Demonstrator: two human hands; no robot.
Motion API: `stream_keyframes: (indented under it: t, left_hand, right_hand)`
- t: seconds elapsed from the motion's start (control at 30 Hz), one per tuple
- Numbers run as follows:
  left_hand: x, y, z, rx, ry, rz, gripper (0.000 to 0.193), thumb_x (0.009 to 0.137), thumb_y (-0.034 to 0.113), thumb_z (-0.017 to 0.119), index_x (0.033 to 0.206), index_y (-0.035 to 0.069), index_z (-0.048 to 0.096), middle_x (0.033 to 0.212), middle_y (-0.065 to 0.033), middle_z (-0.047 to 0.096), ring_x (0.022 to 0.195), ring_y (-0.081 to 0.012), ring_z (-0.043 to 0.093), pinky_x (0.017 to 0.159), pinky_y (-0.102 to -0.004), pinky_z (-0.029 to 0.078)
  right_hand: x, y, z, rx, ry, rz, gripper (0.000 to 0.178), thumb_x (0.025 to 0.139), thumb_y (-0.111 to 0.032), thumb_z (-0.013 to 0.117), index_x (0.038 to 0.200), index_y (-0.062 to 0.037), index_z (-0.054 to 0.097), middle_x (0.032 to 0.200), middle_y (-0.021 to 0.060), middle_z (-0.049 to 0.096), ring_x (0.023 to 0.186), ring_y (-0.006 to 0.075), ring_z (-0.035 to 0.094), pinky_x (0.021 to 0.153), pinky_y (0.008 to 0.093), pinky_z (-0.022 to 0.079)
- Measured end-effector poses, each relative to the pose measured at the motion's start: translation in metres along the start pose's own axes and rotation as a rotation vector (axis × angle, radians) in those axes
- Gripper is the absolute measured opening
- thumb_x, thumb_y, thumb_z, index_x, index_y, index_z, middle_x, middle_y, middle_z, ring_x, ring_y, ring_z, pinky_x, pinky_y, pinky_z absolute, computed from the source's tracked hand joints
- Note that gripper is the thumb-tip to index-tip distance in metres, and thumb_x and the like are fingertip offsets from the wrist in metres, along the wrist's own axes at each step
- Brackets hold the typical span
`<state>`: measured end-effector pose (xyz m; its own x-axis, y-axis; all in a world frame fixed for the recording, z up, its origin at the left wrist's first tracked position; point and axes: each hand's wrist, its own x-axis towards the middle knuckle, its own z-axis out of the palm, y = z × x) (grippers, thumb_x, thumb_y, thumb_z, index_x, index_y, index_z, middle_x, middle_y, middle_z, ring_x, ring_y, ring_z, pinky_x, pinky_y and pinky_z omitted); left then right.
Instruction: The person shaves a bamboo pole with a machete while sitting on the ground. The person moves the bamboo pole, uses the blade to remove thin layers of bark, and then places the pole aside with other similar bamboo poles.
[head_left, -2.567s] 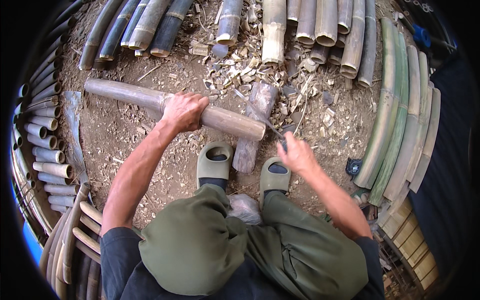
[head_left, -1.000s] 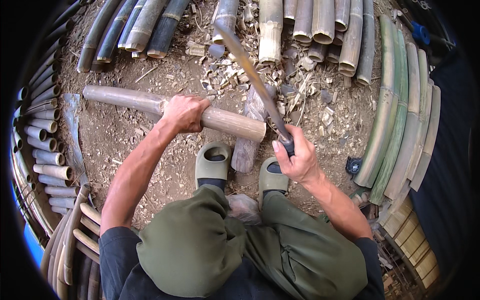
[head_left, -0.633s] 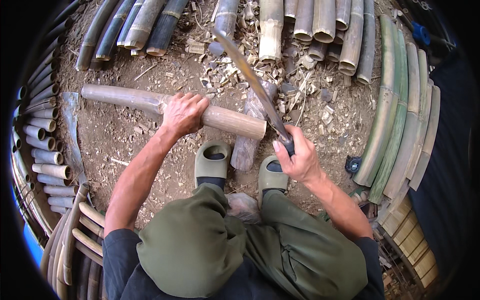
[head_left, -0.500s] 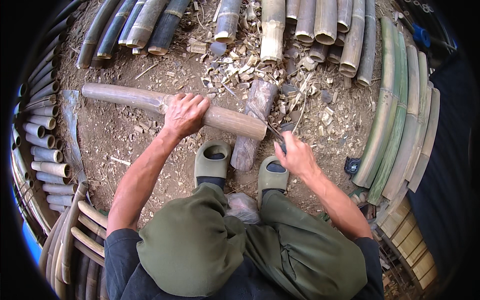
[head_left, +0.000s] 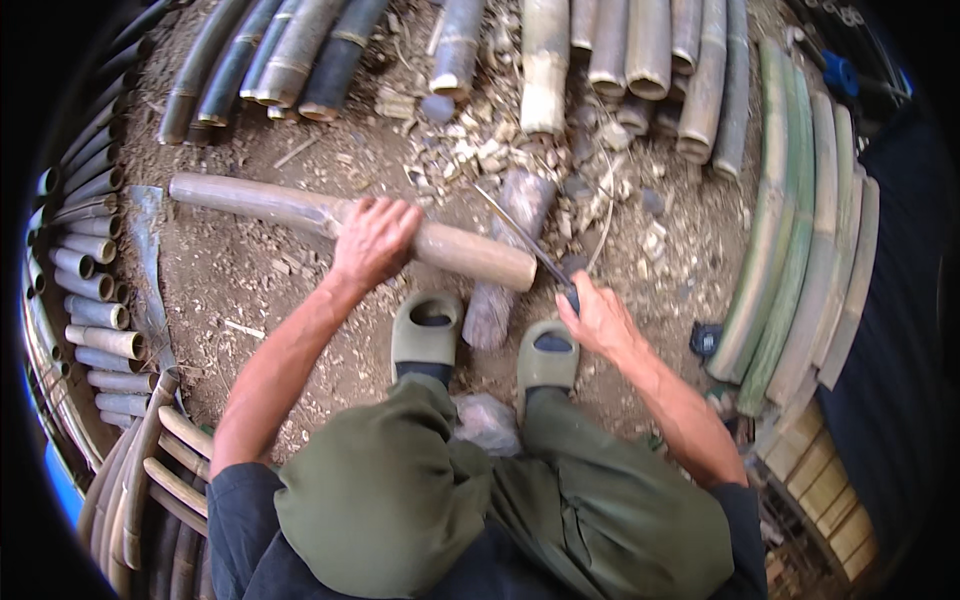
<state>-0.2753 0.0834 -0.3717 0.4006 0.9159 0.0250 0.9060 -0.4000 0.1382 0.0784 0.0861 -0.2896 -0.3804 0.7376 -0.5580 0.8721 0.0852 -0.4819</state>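
Note:
My left hand point(head_left: 376, 236) is closed over the middle of a brown bamboo pole point(head_left: 465, 252), pressing it from above. The pole slants across in front of me, its right end resting on a short, thick log point(head_left: 487, 315) that lies on the ground. In my right hand point(head_left: 600, 318) is the dark handle of a long, narrow-bladed tool point(head_left: 522, 232). Its blade points up and left, just past the pole's right end and above the log. Whether it is a knife or a file I cannot make out.
Cut bamboo poles point(head_left: 648, 60) lie at the far side, beyond scattered wood chips point(head_left: 490, 150). Stacked bamboo tubes point(head_left: 95, 285) line the left; split green and brown strips point(head_left: 780, 230) lie right. A tape measure point(head_left: 706, 338) sits beside them. My sandals point(head_left: 427, 330) flank the log.
The tool's blade has swung up and left, so more of its length shows beyond the pole's end. My right hand has shifted slightly down and right. My left hand stays on the pole.

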Motion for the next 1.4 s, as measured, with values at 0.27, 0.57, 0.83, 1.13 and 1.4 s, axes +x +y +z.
stream_keyframes:
  t: [0.27, 0.57, 0.83, 1.13, 1.4]
  left_hand:
    - [0.054, -0.013, -0.048, -0.081, -0.690, 0.044, 0.063, 0.062, 0.019, 0.083, 0.121, 0.021, 0.062, 0.107, -0.0056, 0.059, 0.107, -0.0233, 0.057, 0.096, -0.0424, 0.045]
    - [0.057, -0.011, -0.027, -0.137, -0.610, 0.016, 0.050, 0.060, 0.019, 0.082, 0.106, 0.015, 0.063, 0.101, -0.0077, 0.065, 0.099, -0.0256, 0.065, 0.085, -0.0418, 0.055]
    - [0.054, 0.008, -0.009, -0.177, -0.660, -0.023, 0.034, 0.063, 0.011, 0.074, 0.095, 0.009, 0.062, 0.095, -0.0095, 0.069, 0.091, -0.0307, 0.069, 0.081, -0.0435, 0.058]
    - [0.057, -0.017, -0.033, -0.132, -0.635, -0.060, 0.032, 0.065, 0.010, 0.074, 0.095, 0.010, 0.063, 0.094, -0.0075, 0.069, 0.091, -0.0278, 0.069, 0.082, -0.0418, 0.059]
    - [0.039, 0.001, -0.022, -0.145, -0.595, 0.006, 0.031, 0.068, 0.009, 0.073, 0.096, 0.011, 0.063, 0.093, -0.0071, 0.070, 0.090, -0.0256, 0.069, 0.080, -0.0402, 0.060]
  right_hand:
    - [-0.022, 0.018, 0.000, 0.058, -0.023, 0.053, 0.033, 0.096, -0.028, 0.061, 0.111, -0.0018, 0.048, 0.084, 0.0274, 0.067, 0.076, 0.0484, 0.066, 0.069, 0.0547, 0.053]
    - [-0.036, -0.042, -0.031, 0.297, 0.445, -0.352, 0.026, 0.092, -0.020, 0.068, 0.103, 0.0022, 0.059, 0.075, 0.0173, 0.066, 0.065, 0.0291, 0.070, 0.056, 0.0394, 0.055]
    - [-0.036, 0.009, -0.006, 0.117, 0.128, -0.088, 0.032, 0.094, -0.025, 0.066, 0.107, 0.0015, 0.053, 0.076, 0.0232, 0.065, 0.067, 0.0372, 0.069, 0.058, 0.0433, 0.053]
    - [-0.011, 0.005, -0.005, 0.037, 0.019, 0.028, 0.031, 0.096, -0.024, 0.064, 0.111, 0.0008, 0.054, 0.078, 0.0250, 0.067, 0.072, 0.0423, 0.071, 0.057, 0.0462, 0.054]
    - [-0.039, -0.009, 0.006, 0.062, 0.285, -0.254, 0.030, 0.097, -0.025, 0.063, 0.106, 0.0023, 0.054, 0.078, 0.0216, 0.067, 0.065, 0.0347, 0.071, 0.054, 0.0428, 0.054]
